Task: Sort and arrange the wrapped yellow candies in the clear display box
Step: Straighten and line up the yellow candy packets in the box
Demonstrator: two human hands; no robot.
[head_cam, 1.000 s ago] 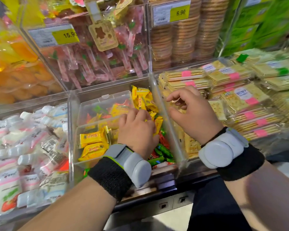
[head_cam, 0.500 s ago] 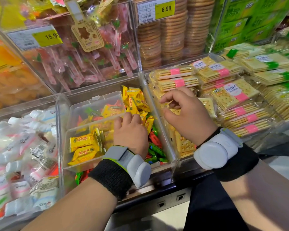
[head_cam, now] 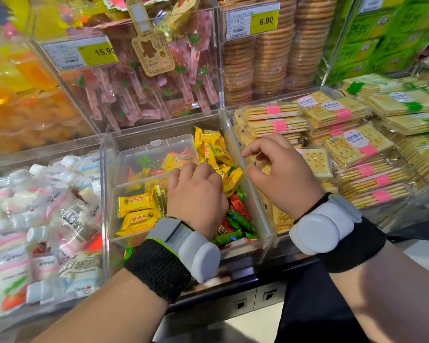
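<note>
Hardly anything has shifted over the last second. Both hands sit almost where they were, each drawn only a touch toward the person's left, and the heap of sweets looks undisturbed.

From the head view, my only one, the left hand [head_cam: 196, 196] is down inside the clear display box [head_cam: 105, 184]. Its knuckles are up and its fingers curl forward and down into the sweets. The fingertips are buried, so I cannot tell whether it grips a candy or only presses on the pile. The right hand [head_cam: 280, 174] hovers outside the box, just past its right wall and above the cracker packs [head_cam: 357, 149]. Its fingers are loosely curled, with nothing held that I can see.

The yellow candies [head_cam: 213, 149] are mostly heaped just beyond the left hand's fingers, in the far right corner, with wrappers pointing every way. A tilted candy [head_cam: 232, 180] leans just right of its knuckles. The paired candies [head_cam: 138, 203] lie just left of it in a small clear tray [head_cam: 156, 142], one behind the other, with their long axes crosswise to the forearm. Red and green candies [head_cam: 235, 219] lie under and to the right of its wrist.

I judge the left hand nearer to every yellow piece, since the right would have to cross the wall. The loose heap lies straight ahead of the left fingers. Each piece probably needs drawing back and leftward, then turning crosswise to match the pair.
</note>
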